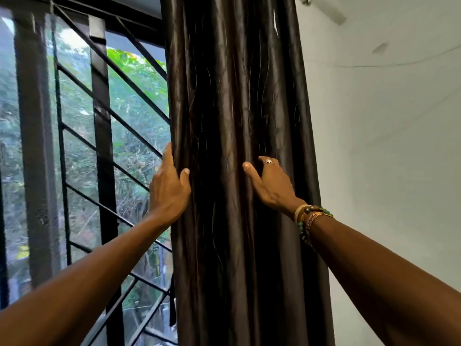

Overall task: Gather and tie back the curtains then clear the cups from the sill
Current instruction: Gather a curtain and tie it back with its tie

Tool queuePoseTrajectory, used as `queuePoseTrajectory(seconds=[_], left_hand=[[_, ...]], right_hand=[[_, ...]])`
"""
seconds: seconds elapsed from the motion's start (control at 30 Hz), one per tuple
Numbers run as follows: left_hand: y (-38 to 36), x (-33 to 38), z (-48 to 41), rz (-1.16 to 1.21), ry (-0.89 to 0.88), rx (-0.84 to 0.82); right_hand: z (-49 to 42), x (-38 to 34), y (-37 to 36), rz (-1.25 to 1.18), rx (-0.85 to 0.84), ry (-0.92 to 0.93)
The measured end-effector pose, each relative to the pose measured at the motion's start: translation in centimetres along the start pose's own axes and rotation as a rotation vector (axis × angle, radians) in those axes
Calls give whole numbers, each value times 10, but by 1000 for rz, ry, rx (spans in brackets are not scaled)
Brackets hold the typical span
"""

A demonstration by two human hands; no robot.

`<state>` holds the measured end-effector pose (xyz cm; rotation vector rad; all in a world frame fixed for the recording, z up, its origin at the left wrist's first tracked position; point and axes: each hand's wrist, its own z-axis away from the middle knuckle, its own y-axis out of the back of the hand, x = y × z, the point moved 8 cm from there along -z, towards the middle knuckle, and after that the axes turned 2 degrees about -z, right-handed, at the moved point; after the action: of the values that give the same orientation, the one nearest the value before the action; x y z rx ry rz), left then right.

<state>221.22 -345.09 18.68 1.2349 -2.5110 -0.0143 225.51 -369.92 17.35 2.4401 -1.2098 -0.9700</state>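
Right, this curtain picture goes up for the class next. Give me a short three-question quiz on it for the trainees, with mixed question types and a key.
1. True or false: the left hand and the right hand are both clear of the curtain.
2. Which wrist wears the bracelets? A left; B right; C both.
3. Fill in: the left hand grips the curtain edge nearest the ___ grille.
Key: 1 false, both hands are on it; 2 B; 3 window, meaning the window grille.
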Motion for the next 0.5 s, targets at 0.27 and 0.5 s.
queuePoseTrajectory(seconds=[0.27,0.5], left_hand=[[-12,9,-3,-44,-188,-59],[-9,3,-10,-65,-197,-97]], right_hand=[[-37,-35,-14,-291,-75,-63],[-59,-37,-11,-183,39,11]])
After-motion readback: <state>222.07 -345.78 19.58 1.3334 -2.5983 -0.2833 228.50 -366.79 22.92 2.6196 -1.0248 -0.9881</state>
